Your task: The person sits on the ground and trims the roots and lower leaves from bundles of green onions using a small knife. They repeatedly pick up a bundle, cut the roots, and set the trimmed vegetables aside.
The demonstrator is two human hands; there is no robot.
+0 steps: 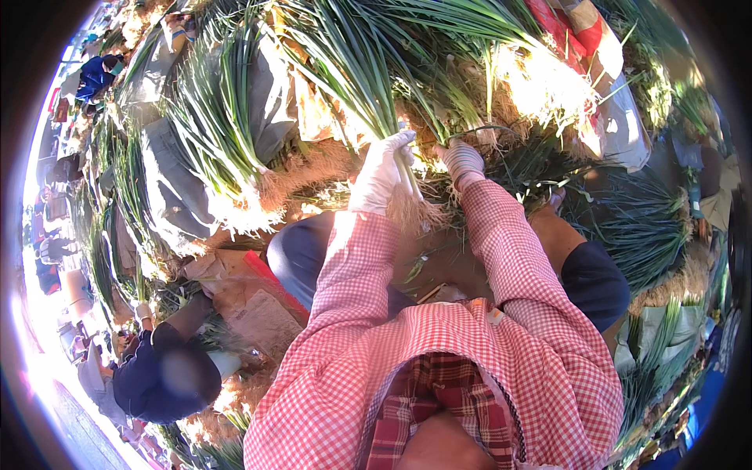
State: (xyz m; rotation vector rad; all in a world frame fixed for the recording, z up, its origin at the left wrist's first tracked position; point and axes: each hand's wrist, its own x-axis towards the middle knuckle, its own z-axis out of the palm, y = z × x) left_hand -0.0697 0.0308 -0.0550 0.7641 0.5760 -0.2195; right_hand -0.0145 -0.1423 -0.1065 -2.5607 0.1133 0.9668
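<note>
My left hand (382, 170), in a white glove, is closed around the pale stems of a bunch of green onions (367, 97). Its long green leaves point up and away, and the stringy roots (416, 214) hang below the hand. To the right, my right hand (464, 160), in a grey striped glove, touches the base of some green leaves (435, 126); whether its fingers grip them is hard to tell. Both hands are apart, above the gap between my knees. Heaped green onions with roots lie just beyond them.
More green onions (217, 129) lie in piles at the left and others (640, 223) at the right. Sacks (625, 126) stand at the upper right. A flattened cardboard piece (261, 317) lies by my left knee. A co-worker (170, 376) bends at the lower left.
</note>
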